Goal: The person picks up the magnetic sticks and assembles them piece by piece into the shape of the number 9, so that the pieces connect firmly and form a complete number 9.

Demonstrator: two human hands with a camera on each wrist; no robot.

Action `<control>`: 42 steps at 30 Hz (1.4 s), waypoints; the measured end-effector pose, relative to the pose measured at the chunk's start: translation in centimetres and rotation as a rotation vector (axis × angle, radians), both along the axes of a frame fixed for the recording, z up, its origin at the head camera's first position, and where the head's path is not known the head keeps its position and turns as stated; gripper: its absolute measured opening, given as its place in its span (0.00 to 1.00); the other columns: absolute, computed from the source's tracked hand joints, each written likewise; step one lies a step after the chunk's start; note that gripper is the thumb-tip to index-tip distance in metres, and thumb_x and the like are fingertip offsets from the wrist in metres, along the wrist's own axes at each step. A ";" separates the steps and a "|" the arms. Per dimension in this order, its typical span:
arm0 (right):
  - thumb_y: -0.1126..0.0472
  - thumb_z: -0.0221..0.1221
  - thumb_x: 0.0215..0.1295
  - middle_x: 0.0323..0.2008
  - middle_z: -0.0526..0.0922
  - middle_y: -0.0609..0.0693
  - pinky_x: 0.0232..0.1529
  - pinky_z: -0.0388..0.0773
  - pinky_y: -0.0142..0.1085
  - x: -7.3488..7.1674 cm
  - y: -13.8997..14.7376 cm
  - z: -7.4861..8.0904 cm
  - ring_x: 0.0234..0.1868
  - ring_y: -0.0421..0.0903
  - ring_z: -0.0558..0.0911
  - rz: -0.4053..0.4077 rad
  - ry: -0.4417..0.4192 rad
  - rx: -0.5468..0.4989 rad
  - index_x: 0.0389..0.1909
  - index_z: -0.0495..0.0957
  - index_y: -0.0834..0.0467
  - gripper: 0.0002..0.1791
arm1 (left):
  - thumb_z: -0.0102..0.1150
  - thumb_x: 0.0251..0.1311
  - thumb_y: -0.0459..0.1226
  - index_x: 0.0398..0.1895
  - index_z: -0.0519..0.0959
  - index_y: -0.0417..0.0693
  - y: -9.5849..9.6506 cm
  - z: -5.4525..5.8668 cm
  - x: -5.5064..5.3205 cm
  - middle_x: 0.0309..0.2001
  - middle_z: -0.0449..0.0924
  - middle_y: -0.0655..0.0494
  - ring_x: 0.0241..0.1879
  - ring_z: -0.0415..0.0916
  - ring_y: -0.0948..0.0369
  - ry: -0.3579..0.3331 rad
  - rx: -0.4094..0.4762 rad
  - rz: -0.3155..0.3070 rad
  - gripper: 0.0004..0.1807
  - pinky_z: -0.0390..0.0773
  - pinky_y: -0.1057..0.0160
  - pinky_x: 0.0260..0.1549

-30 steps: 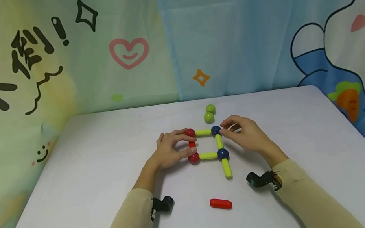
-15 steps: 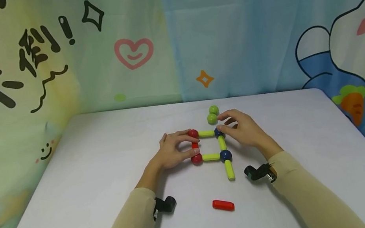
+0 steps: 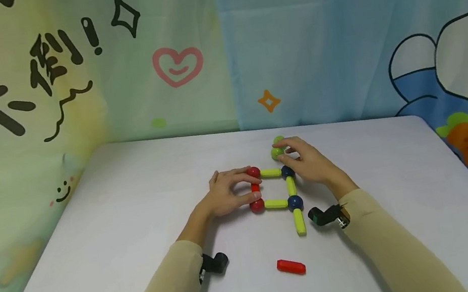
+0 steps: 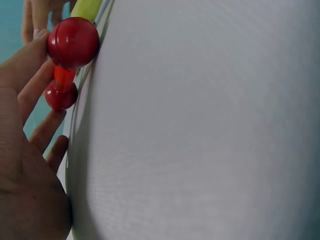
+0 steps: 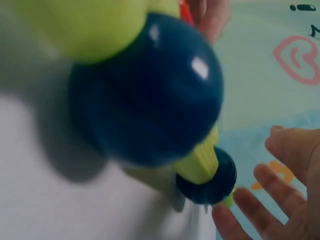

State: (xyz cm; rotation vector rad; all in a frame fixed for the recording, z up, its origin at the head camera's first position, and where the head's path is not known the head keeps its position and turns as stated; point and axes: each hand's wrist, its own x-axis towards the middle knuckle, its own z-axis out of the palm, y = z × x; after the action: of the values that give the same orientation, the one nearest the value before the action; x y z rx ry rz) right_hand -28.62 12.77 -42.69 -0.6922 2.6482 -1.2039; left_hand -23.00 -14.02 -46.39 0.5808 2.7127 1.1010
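A flat square of magnetic building rods and balls lies on the table: two red balls [image 3: 257, 206] joined by a red rod [image 4: 64, 78], two blue balls [image 3: 295, 202], and yellow-green rods [image 3: 276, 204]. Another yellow-green rod [image 3: 300, 222] sticks out toward the front. My left hand [image 3: 227, 193] holds the red side, its thumb at the near red ball [image 4: 73, 43] and fingers at the far one. Beyond the far blue ball, my right hand [image 3: 307, 157] reaches two green balls [image 3: 277, 153]. Its fingers are spread, partly covering them; contact is unclear.
A loose red rod [image 3: 291, 267] lies nearer the front on the white table [image 3: 131, 193]. Black cameras [image 3: 216, 263] are strapped to both wrists. A printed curtain [image 3: 314, 41] hangs behind the table's far edge.
My right hand has moved from the far blue ball away to the green balls. My left hand stays on the red side. The whole head view has shifted slightly.
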 end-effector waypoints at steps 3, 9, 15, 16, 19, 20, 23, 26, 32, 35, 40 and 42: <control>0.58 0.54 0.79 0.74 0.66 0.59 0.68 0.67 0.62 -0.1 -0.6 0.2 0.73 0.62 0.65 0.010 0.020 0.022 0.70 0.71 0.59 0.23 | 0.65 0.62 0.58 0.56 0.84 0.71 0.0 0.0 0.1 0.76 0.65 0.62 0.76 0.55 0.53 0.001 0.001 0.000 0.20 0.34 0.35 0.74; 0.55 0.54 0.78 0.74 0.66 0.62 0.72 0.55 0.65 -0.4 -0.9 0.6 0.74 0.64 0.62 0.042 0.032 0.151 0.72 0.69 0.59 0.25 | 0.65 0.62 0.58 0.55 0.85 0.71 0.1 0.1 0.2 0.75 0.66 0.63 0.75 0.56 0.53 0.008 0.001 0.004 0.20 0.34 0.35 0.74; 0.54 0.55 0.77 0.72 0.67 0.64 0.70 0.57 0.65 -0.8 -1.3 0.6 0.72 0.66 0.62 0.057 0.025 0.206 0.70 0.70 0.61 0.26 | 0.64 0.62 0.58 0.56 0.85 0.70 0.0 0.1 0.3 0.75 0.67 0.62 0.76 0.56 0.54 0.010 0.000 0.017 0.20 0.33 0.35 0.74; 0.54 0.55 0.77 0.72 0.67 0.64 0.69 0.58 0.65 -0.8 -1.3 0.4 0.71 0.66 0.62 0.050 0.014 0.216 0.70 0.71 0.60 0.26 | 0.65 0.62 0.58 0.56 0.85 0.70 0.0 0.1 0.3 0.75 0.67 0.62 0.76 0.56 0.54 0.010 -0.001 0.017 0.20 0.33 0.35 0.74; 0.52 0.56 0.76 0.73 0.65 0.64 0.69 0.59 0.66 -0.8 -1.3 0.1 0.71 0.67 0.61 0.031 -0.006 0.242 0.70 0.72 0.59 0.27 | 0.64 0.62 0.58 0.56 0.85 0.70 0.0 0.1 0.4 0.75 0.67 0.62 0.76 0.56 0.56 0.012 -0.012 0.023 0.20 0.34 0.34 0.74; 0.52 0.56 0.76 0.73 0.65 0.65 0.68 0.60 0.66 -0.8 -1.3 0.1 0.70 0.67 0.61 0.023 -0.007 0.248 0.70 0.72 0.58 0.27 | 0.64 0.62 0.58 0.56 0.85 0.70 0.0 0.1 0.4 0.75 0.68 0.62 0.77 0.56 0.56 0.016 -0.017 0.024 0.20 0.34 0.34 0.74; 0.52 0.57 0.75 0.71 0.65 0.65 0.67 0.62 0.67 -0.8 -1.1 0.0 0.69 0.67 0.61 -0.011 -0.004 0.253 0.70 0.73 0.56 0.26 | 0.64 0.62 0.59 0.56 0.84 0.71 0.1 0.2 0.2 0.74 0.68 0.63 0.77 0.57 0.57 0.022 -0.022 0.024 0.20 0.34 0.34 0.74; 0.53 0.56 0.75 0.69 0.67 0.65 0.66 0.64 0.66 -0.8 -1.1 -0.2 0.67 0.66 0.63 -0.059 0.005 0.239 0.68 0.74 0.56 0.24 | 0.64 0.62 0.59 0.56 0.84 0.71 0.3 0.2 0.1 0.74 0.68 0.62 0.77 0.57 0.57 0.021 -0.024 0.021 0.20 0.33 0.34 0.74; 0.57 0.59 0.73 0.60 0.72 0.64 0.65 0.69 0.60 -1.2 -1.5 -1.1 0.61 0.63 0.72 -0.111 0.035 0.192 0.58 0.78 0.60 0.18 | 0.64 0.61 0.59 0.55 0.85 0.72 0.3 0.0 0.2 0.74 0.69 0.62 0.77 0.57 0.58 0.016 -0.027 0.029 0.20 0.34 0.33 0.74; 0.59 0.60 0.72 0.56 0.74 0.64 0.61 0.73 0.56 -1.3 -1.8 -1.4 0.56 0.61 0.76 -0.105 0.049 0.184 0.54 0.79 0.61 0.14 | 0.65 0.61 0.59 0.54 0.85 0.72 0.1 0.0 0.4 0.73 0.69 0.63 0.76 0.57 0.58 0.010 -0.030 0.044 0.19 0.33 0.34 0.74; 0.62 0.56 0.72 0.54 0.77 0.63 0.59 0.74 0.54 -1.1 -1.4 -1.0 0.54 0.60 0.77 -0.144 0.064 0.184 0.54 0.77 0.62 0.14 | 0.65 0.61 0.59 0.55 0.85 0.71 0.2 0.1 0.3 0.74 0.69 0.62 0.77 0.57 0.56 0.015 -0.016 0.030 0.20 0.33 0.34 0.74; 0.62 0.54 0.73 0.56 0.78 0.63 0.60 0.74 0.54 -1.0 -1.0 -0.8 0.55 0.59 0.77 -0.162 0.056 0.179 0.56 0.76 0.62 0.15 | 0.64 0.61 0.59 0.55 0.85 0.71 0.3 0.2 0.2 0.74 0.69 0.62 0.77 0.57 0.56 0.016 -0.014 0.027 0.20 0.33 0.34 0.74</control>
State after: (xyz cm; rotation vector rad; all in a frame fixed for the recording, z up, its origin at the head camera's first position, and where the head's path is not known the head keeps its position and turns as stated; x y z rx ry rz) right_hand -29.58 11.73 -43.47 -0.4967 2.8612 -0.9792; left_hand -22.79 -13.74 -46.23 0.5540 2.7474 1.0871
